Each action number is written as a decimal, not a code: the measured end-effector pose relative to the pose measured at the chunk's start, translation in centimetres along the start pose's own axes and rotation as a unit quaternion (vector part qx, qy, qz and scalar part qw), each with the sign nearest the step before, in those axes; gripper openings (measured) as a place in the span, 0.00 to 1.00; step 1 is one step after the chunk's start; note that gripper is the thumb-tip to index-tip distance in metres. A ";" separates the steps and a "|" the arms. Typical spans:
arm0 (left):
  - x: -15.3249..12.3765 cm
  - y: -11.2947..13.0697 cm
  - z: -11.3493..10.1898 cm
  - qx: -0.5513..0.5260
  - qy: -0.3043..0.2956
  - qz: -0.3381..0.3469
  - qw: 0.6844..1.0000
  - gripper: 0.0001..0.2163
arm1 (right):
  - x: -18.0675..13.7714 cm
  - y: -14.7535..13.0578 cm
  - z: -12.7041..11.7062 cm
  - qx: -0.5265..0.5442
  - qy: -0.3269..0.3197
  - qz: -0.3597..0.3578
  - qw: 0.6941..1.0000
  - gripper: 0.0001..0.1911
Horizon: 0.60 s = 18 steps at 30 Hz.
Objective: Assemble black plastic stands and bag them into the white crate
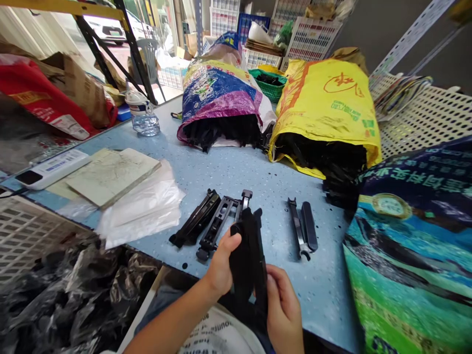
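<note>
Near the table's front edge, my left hand (223,260) and my right hand (283,307) grip a bundle of long black plastic parts (248,255) between them. My left thumb lies across the bundle's left side, and the right fingers wrap its lower right edge. Just beyond the left hand lie dark slotted plastic pieces (219,223) and a glossy black piece (197,219), side by side. Farther right on the table rest a narrow part with a hooked end (296,228) and a smooth dark bar (309,226). The exact kind of these parts is unclear.
A blue-purple sack (221,93) and a yellow sack (328,98) spill black parts at the back. Clear plastic bags (147,206) and a tile-like board (114,174) lie left, near a water bottle (143,115). A teal sack (413,246) stands right; bagged black items (81,295) sit below left.
</note>
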<state>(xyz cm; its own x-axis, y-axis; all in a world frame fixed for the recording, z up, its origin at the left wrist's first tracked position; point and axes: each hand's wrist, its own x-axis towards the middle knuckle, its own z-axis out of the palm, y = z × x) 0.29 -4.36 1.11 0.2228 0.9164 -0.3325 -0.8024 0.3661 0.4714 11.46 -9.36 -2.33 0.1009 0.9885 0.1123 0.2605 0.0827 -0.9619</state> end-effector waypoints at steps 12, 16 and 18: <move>-0.4 -0.2 -0.7 0.012 0.020 0.035 0.999 0.22 | -0.9 -0.9 0.4 -0.073 -0.006 -0.069 0.995 0.08; -0.9 -0.1 -0.7 -0.003 0.045 0.034 0.998 0.23 | -1.5 -1.2 0.8 -0.093 -0.005 -0.094 0.991 0.09; -1.1 0.0 -0.6 0.012 0.050 0.044 0.998 0.24 | -1.7 -1.3 0.9 -0.107 0.005 -0.105 0.989 0.09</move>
<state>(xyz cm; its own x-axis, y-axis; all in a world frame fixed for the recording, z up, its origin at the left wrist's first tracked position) -0.28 -5.39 1.03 0.0954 0.9246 -0.3687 -0.8030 0.2904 0.5204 10.06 -11.05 -1.54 0.0318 0.9509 0.3077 0.4741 0.2567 -0.8422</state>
